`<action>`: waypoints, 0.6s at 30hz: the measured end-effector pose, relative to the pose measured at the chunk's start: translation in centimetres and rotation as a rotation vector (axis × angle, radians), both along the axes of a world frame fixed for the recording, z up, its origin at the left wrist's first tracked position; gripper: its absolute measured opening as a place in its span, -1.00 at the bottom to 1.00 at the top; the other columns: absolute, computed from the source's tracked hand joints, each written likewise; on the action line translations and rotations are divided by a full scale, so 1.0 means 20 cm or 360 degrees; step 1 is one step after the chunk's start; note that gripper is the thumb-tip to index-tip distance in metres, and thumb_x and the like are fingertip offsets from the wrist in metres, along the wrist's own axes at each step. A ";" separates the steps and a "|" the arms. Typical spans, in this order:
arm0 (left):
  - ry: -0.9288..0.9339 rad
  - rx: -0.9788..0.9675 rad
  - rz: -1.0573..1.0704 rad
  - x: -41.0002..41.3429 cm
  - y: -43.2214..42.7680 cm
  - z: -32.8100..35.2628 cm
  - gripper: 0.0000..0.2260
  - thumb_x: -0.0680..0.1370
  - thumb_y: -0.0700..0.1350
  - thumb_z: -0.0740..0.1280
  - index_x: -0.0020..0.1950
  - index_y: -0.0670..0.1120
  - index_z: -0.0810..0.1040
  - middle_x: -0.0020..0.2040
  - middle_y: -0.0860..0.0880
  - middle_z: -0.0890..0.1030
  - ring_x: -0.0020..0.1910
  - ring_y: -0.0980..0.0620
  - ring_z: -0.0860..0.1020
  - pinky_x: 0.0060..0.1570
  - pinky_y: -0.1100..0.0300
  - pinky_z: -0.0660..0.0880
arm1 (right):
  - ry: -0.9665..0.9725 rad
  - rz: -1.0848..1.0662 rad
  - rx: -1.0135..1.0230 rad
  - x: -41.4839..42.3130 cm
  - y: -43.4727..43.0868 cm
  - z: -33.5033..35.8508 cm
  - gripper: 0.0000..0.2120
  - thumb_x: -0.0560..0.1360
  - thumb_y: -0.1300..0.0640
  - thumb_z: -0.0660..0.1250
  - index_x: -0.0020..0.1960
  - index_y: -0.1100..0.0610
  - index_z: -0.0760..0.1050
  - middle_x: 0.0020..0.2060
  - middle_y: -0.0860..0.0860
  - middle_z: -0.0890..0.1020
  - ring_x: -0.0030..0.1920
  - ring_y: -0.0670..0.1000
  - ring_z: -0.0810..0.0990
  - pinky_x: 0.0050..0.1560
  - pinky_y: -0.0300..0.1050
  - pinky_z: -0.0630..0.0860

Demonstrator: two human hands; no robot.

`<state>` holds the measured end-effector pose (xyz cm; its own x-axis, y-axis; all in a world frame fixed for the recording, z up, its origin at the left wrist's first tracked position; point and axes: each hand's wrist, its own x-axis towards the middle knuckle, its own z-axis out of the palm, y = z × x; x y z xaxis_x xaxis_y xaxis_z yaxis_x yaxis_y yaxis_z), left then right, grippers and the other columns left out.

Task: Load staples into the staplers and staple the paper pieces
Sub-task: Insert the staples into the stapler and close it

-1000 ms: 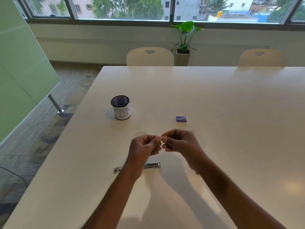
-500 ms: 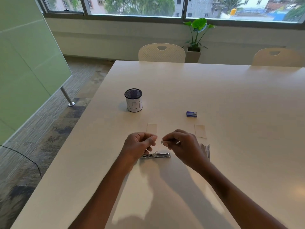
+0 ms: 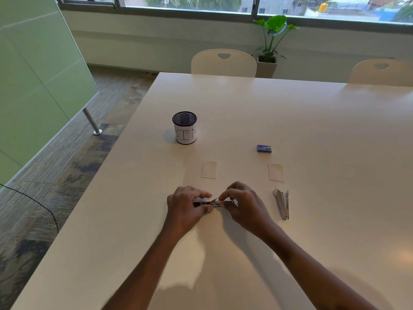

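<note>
A small metal stapler (image 3: 211, 203) lies on the white table (image 3: 312, 121) between my hands. My left hand (image 3: 185, 206) grips its left end. My right hand (image 3: 243, 205) pinches at its right end, fingertips on the open top; whether a staple strip is between them is hidden. A second metal stapler (image 3: 282, 205) lies open to the right, untouched. Two small paper pieces rest beyond my hands, one on the left (image 3: 209, 169), one on the right (image 3: 276, 172). A blue staple box (image 3: 264, 149) sits further back.
A black mesh cup (image 3: 184, 127) with a white label stands at the back left of the table. Two white chairs (image 3: 223, 63) and a potted plant (image 3: 271, 39) are behind the far edge. The table's left edge drops to the floor.
Both hands have dropped from mid-air onto the stapler on the table. The left hand now holds it and the right fingertips press at its end. The camera tilted down.
</note>
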<state>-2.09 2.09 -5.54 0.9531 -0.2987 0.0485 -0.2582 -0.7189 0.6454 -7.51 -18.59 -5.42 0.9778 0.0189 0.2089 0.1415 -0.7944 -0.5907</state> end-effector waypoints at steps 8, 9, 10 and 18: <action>-0.0099 -0.0153 -0.0045 -0.01 -0.01 -0.02 -0.79 0.43 0.02 0.67 0.04 0.20 0.81 -0.03 0.12 0.73 0.09 0.03 0.60 0.08 -0.11 0.61 | -0.0038 0.0045 -0.0108 0.01 0.00 -0.02 -0.88 0.59 0.14 0.55 0.12 0.05 0.74 0.07 -0.06 0.67 -0.05 -0.05 0.68 -0.11 -0.02 0.71; -0.0119 -0.0163 -0.0042 -0.01 -0.01 -0.03 -0.80 0.43 0.01 0.67 0.02 0.19 0.81 -0.03 0.11 0.73 0.08 0.02 0.61 0.05 -0.11 0.62 | -0.0037 0.0050 -0.0117 0.02 0.00 -0.02 -0.88 0.59 0.15 0.55 0.12 0.05 0.74 0.07 -0.06 0.67 -0.06 -0.05 0.68 -0.12 -0.02 0.72; -0.0139 -0.0172 -0.0040 -0.01 -0.01 -0.04 -0.80 0.43 0.01 0.68 0.01 0.18 0.81 -0.05 0.11 0.73 0.06 0.02 0.61 0.03 -0.11 0.63 | -0.0034 0.0049 -0.0117 0.02 0.00 -0.03 -0.88 0.59 0.15 0.54 0.12 0.05 0.74 0.07 -0.06 0.67 -0.06 -0.05 0.69 -0.12 -0.02 0.72; -0.0177 -0.0209 -0.0014 -0.01 -0.02 -0.07 -0.84 0.42 -0.02 0.68 -0.04 0.14 0.80 -0.10 0.15 0.73 0.03 0.02 0.63 -0.01 -0.15 0.65 | -0.0049 0.0040 -0.0159 0.02 0.02 -0.04 -0.90 0.61 0.15 0.52 0.12 0.07 0.73 0.06 -0.05 0.68 -0.07 -0.04 0.67 -0.11 -0.02 0.71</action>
